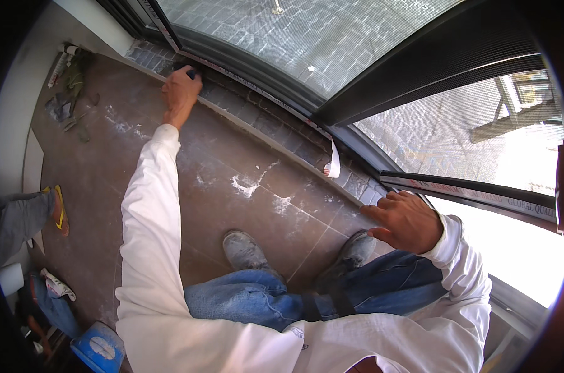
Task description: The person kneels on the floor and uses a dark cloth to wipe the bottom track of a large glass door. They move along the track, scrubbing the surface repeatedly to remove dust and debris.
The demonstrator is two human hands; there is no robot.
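Observation:
My left hand [180,93] reaches far out to the left end of the sill. Its fingers are closed around a small dark object [193,73], mostly hidden, whose kind I cannot make out. Below them runs the narrow grey sill strip [251,121] along the foot of the dark window frame [251,82]. Close to the near right end of that strip is my right hand [407,222], its index finger and thumb stretched out and apart, with nothing visible in it. A white peeling strip of film [333,160] hangs from the frame between both hands.
Brown floor tiles [219,168] bear white powder smears. Mesh screen panels [400,50] stand beyond the sill. At far left lie a crumpled grey bag [59,107] and a white tube [59,68]. Another person's sandalled foot [60,211] is at left, above a blue container [99,349].

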